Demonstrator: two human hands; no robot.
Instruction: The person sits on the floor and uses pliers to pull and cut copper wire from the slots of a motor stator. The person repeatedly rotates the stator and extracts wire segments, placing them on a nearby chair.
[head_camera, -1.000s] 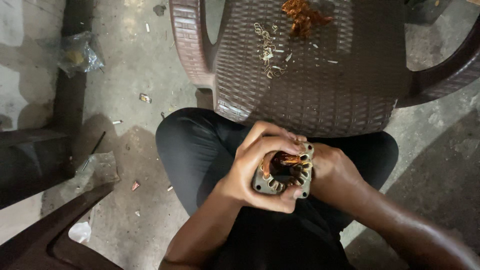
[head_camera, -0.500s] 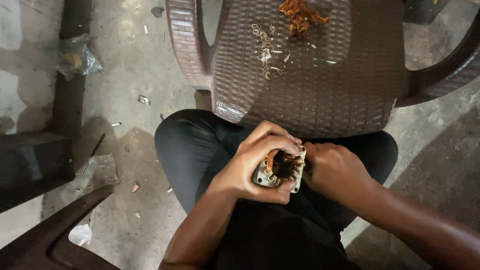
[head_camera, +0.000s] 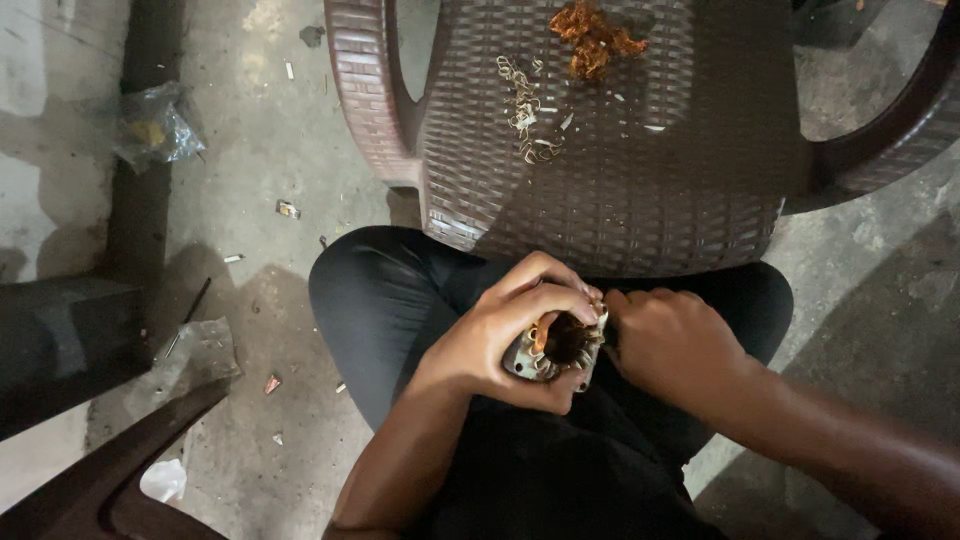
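The left hand wraps firmly around a small metal motor stator, holding it over the lap with its open bore turned up, seemingly so the copper winding inside can be reached. Touching its right edge, the right hand is curled closed with fingertips at the rim; whether they pinch wire is hidden. Beyond both hands, a brown woven plastic chair carries pale insulation scraps and a pulled copper wire tangle.

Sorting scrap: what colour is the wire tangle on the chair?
Coppery orange wire tangle, head view.
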